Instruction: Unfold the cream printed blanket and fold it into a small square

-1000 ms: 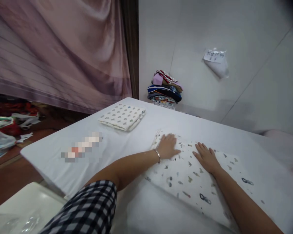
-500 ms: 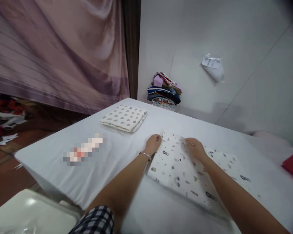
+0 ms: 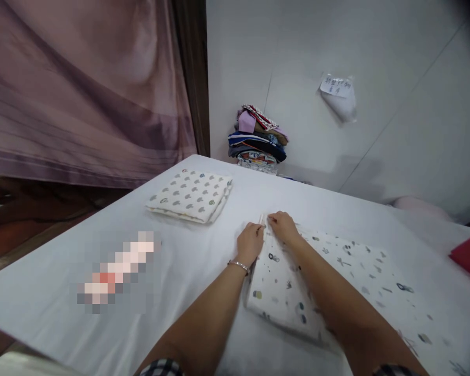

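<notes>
Both hands meet at the far corner of the printed folded cloth on the white table — left hand and right hand pinch it, fingers narrow.

At our eleven o'clock we see a folded heart-print cloth; at twelve, a clothes stack against the wall.

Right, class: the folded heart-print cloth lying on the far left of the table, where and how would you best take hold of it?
Probably best to take the folded heart-print cloth by its right-hand edge, where the stacked layers show as a thick lip. Come in from the right, low along the white table, and pinch all layers together. It lies flat, apart from both hands, with free table on that side.
</notes>
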{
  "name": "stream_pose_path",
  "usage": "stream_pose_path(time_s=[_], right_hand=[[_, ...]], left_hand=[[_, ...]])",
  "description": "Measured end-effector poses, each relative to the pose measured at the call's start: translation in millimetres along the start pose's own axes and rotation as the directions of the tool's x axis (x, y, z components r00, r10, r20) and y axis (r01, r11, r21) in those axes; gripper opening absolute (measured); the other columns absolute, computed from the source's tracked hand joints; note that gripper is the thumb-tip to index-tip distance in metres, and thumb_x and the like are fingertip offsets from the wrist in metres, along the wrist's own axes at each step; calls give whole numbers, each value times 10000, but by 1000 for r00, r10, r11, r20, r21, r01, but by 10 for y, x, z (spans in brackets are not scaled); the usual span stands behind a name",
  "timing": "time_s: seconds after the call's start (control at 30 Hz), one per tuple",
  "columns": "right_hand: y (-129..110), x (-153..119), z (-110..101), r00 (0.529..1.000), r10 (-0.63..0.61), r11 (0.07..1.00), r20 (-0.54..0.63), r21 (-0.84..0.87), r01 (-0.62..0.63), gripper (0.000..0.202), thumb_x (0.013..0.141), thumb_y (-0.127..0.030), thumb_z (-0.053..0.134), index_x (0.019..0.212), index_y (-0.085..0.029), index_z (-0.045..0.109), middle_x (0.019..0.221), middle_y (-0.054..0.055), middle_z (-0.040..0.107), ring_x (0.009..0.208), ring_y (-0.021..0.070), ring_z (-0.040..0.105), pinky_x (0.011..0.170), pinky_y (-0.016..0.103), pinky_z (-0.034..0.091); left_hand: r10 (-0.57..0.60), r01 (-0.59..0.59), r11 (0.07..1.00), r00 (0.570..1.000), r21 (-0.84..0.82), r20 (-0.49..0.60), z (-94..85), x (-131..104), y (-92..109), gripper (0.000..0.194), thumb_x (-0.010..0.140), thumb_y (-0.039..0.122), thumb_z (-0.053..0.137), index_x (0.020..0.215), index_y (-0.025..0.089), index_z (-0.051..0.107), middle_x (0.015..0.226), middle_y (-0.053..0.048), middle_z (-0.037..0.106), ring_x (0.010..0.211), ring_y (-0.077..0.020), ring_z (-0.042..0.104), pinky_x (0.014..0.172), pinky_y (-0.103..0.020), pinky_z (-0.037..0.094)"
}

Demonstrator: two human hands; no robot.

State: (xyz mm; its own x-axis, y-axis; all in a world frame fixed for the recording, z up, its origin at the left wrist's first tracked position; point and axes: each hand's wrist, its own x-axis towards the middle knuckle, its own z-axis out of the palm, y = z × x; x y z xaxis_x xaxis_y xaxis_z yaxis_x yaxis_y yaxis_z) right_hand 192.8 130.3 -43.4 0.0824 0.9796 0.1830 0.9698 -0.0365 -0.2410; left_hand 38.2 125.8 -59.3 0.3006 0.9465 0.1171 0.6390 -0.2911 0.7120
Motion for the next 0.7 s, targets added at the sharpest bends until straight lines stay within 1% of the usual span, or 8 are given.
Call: stream_pose_path(time_s=[0.07, 0.13, 0.23, 0.33, 0.43, 0.5, 0.6, 0.7], right_hand=[[9, -8, 36, 1000, 23, 999, -12, 27, -22, 265, 852, -228, 473, 1029, -214, 670, 931, 60, 642, 907, 206, 518, 814, 301, 358], [23, -6, 76, 999, 47, 997, -27, 58, -45, 259, 848, -231, 483, 1031, -213, 666, 934, 61, 635, 911, 206, 516, 823, 307, 357], [52, 11, 134, 996, 81, 990, -47, 117, -75, 208, 821, -226, 514, 967, -212, 662, 962, 60, 627, 932, 204, 516, 833, 311, 363], [83, 11, 182, 990, 96, 979, -102, 189, -75, 140, 779, -207, 544, 885, -210, 635, 991, 52, 619, 953, 202, 512, 844, 318, 370], [101, -19, 208, 979, 116, 960, -166, 271, -68, 82, 759, -200, 547, 822, -207, 600, 917, 38, 625, 912, 194, 526, 842, 326, 377], [107, -40, 205, 973, 140, 943, -186, 323, -74, 81, 770, -217, 537, 826, -203, 594, 861, 30, 630, 864, 186, 540, 835, 329, 383], [112, -39, 178, 969, 158, 926, -188, 368, -79, 155, 792, -251, 523, 910, -203, 610, 885, 28, 647, 856, 178, 555, 838, 326, 391], [106, 4, 157, 975, 161, 934, -152, 342, -101, 177, 796, -256, 515, 919, -208, 633, 925, 30, 660, 884, 178, 560, 841, 317, 395]], left_hand=[[-1, 1, 1000, 1000, 17, 13, -2, 5, 8, 270, 924, 285, 394, 986, 243, 653, 1052, -21, 623, 927, -154, 590, 750, -260, 429], [-1, 0, 1000, 1000, 23, 24, -2, 10, 9, 268, 922, 255, 393, 1013, 251, 646, 1066, -16, 617, 937, -150, 590, 755, -260, 430], [-9, 9, 1000, 1000, 16, 29, 3, 17, 5, 262, 915, 241, 406, 1023, 251, 645, 1075, -15, 614, 942, -146, 589, 764, -261, 432], [-13, 13, 1000, 999, -2, 34, 2, 20, 4, 242, 906, 270, 430, 1002, 245, 651, 1063, -18, 614, 918, -145, 591, 752, -260, 431], [-16, 16, 1000, 999, -3, 44, -9, 19, 14, 230, 896, 312, 455, 978, 237, 656, 1039, -22, 611, 894, -146, 593, 741, -262, 429], [-25, 25, 1000, 998, 3, 52, -18, 18, 25, 236, 892, 339, 461, 965, 233, 659, 1032, -25, 608, 890, -152, 594, 732, -267, 429], [-35, 34, 999, 998, 11, 59, -28, 18, 37, 247, 895, 349, 455, 971, 228, 657, 1047, -35, 605, 888, -156, 593, 732, -270, 429], [-37, 37, 999, 998, 7, 59, -32, 23, 41, 234, 891, 310, 457, 980, 225, 656, 1052, -43, 607, 892, -156, 589, 738, -267, 427]])
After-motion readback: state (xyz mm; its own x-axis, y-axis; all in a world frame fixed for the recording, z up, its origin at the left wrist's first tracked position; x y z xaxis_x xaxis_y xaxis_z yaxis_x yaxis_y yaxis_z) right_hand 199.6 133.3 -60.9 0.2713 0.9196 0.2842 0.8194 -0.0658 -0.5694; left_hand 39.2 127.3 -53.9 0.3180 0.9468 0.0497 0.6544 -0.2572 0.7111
